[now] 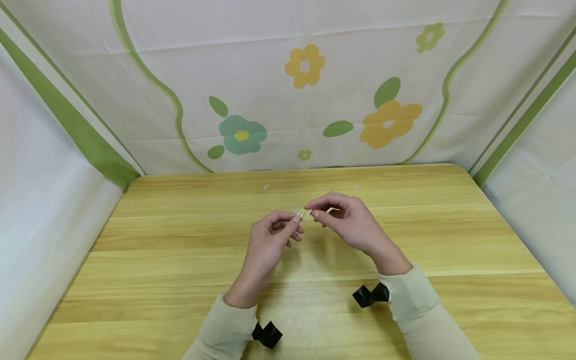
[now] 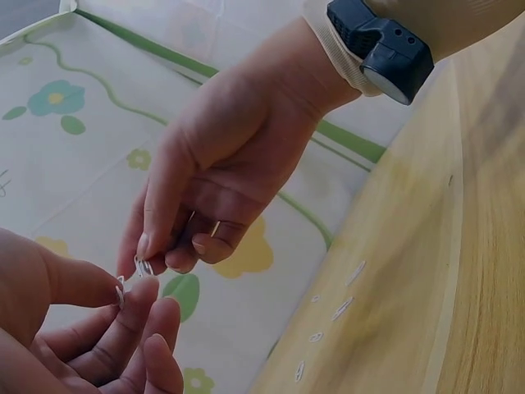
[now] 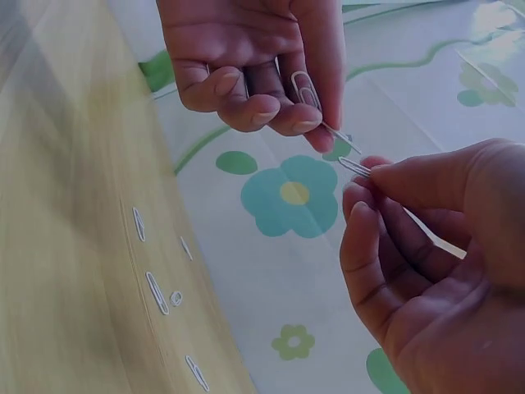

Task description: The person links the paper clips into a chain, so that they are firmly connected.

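Both hands are raised close together over the wooden table, fingertips almost meeting. My left hand [image 1: 269,241] pinches white paper clips between thumb and forefinger; in the right wrist view a looped paper clip [image 3: 305,89] stands up from those fingers, and a thin wire end [image 3: 343,139] points toward the other hand. Between thumb and forefinger, my right hand [image 1: 353,222] pinches another white paper clip [image 3: 354,167], its rounded end facing the left hand's wire. The two clip ends lie very near each other. In the left wrist view, fingers partly cover the clips.
On the wooden table [image 1: 180,270] lie several loose paper clips, among them one at the back middle [image 1: 265,188] and one at the back right [image 1: 357,187]. A flowered white cloth [image 1: 252,65] hangs behind the table and along its sides.
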`<state>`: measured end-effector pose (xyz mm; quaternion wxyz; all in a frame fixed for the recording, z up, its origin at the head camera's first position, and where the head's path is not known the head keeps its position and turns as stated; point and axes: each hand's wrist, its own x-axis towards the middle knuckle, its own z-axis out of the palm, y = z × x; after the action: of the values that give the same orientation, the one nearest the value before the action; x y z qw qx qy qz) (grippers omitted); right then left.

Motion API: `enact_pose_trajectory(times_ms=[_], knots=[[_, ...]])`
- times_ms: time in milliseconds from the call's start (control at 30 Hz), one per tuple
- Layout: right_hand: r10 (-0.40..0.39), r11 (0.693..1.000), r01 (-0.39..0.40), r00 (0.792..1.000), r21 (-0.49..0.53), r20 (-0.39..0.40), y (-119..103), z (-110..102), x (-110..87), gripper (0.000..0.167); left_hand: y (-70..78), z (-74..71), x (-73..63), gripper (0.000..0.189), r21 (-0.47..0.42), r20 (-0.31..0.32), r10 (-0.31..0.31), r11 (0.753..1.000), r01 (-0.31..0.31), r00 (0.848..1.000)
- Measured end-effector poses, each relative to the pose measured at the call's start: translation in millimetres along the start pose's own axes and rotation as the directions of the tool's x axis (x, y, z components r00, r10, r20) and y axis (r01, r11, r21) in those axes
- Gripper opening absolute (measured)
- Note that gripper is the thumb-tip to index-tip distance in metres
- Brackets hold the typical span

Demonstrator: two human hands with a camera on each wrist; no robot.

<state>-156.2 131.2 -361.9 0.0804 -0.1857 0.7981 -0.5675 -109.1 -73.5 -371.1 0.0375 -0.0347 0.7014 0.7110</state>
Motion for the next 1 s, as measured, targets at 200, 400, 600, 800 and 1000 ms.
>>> enact_pose_trajectory(times_ms=[200,400,600,800,1000], knots=[[-0.044,0.999,0.044,0.999,0.003,-0.012,-0.1,1.1,-0.6,0.02,-1.1,0.9,0.3,0.017,0.013,0.016,-0.006,1.0,0.005,1.0],[-0.049,0.999,0.049,0.999,0.02,-0.015,-0.6,2.3,-0.6,0.02,-1.9,2.2,-1.1,0.018,0.035,0.023,-0.008,0.999,0.007,1.0],[-0.072,0.997,0.071,0.997,-0.02,-0.023,0.9,3.9,-0.5,0.019,-3.3,3.8,-2.2,0.014,0.067,0.015,0.024,0.997,-0.025,1.0],[-0.076,0.995,0.072,0.996,-0.065,-0.055,2.3,5.7,0.9,0.017,-4.4,4.6,-2.3,0.013,0.08,0.008,0.036,0.996,-0.037,0.999],[-0.073,0.994,0.066,0.994,-0.086,-0.081,3.5,7.0,1.9,0.016,-4.9,4.4,-2.7,0.012,0.103,0.014,0.042,0.994,-0.043,0.999]])
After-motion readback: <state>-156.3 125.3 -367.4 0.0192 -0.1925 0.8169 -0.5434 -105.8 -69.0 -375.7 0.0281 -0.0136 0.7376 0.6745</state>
